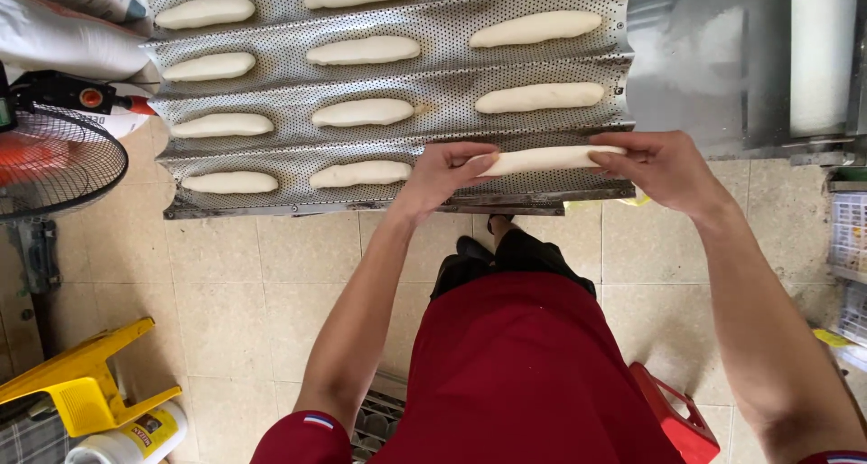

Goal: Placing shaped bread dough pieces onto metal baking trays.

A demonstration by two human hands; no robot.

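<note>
A long roll of raw dough (542, 159) is held by both ends over the nearest groove of a perforated, wavy metal baking tray (433, 75). My left hand (444, 173) pinches its left end and my right hand (659, 164) pinches its right end. Several other shaped dough pieces, such as one (360, 173) just left of my left hand, lie in rows in the tray's grooves.
A floor fan (54, 157) stands at the left beside white sacks (63, 39). A yellow plastic stool (86, 387) and a red crate (673, 414) sit on the tiled floor. A metal machine with a white roller (820, 53) is at the upper right.
</note>
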